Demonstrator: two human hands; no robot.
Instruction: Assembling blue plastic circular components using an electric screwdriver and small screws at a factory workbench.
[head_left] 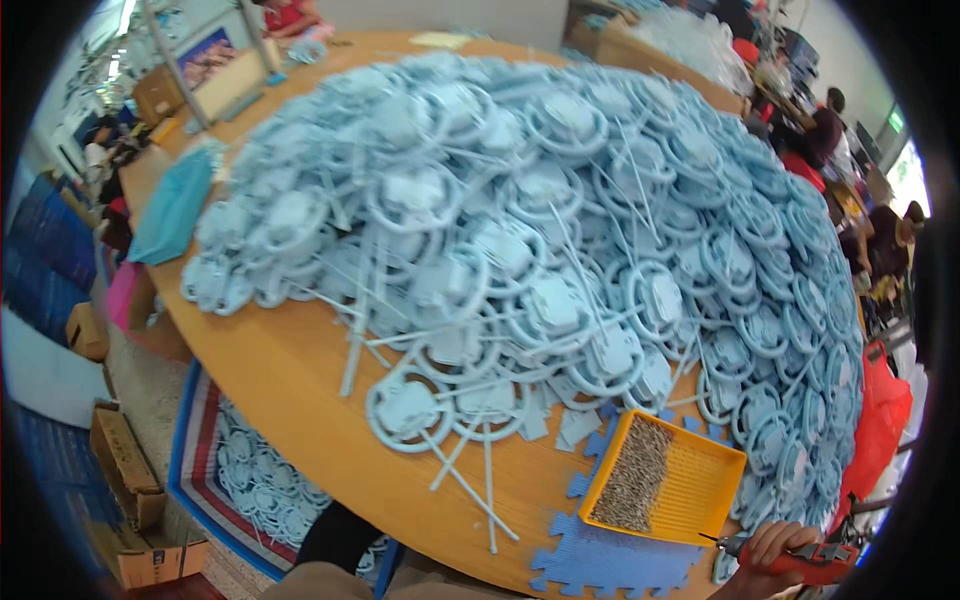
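Note:
At the lower right edge, my right hand is closed around a red power screwdriver. Its thin dark bit points left, just below the corner of a yellow tray. Small metal screws fill the left part of that tray. Under the tray lies a blue foam mat with jigsaw edges. A big heap of pale blue plastic ring-shaped parts spreads over the table beyond. One ring part rests at the heap's near edge, beside thin pale blue rods. My left hand is out of view.
The wooden table has a curved near edge. A blue plastic bag sits at its left; a red bag hangs at the right. Below stands a bin of similar parts, with cardboard boxes alongside. Other people work farther back.

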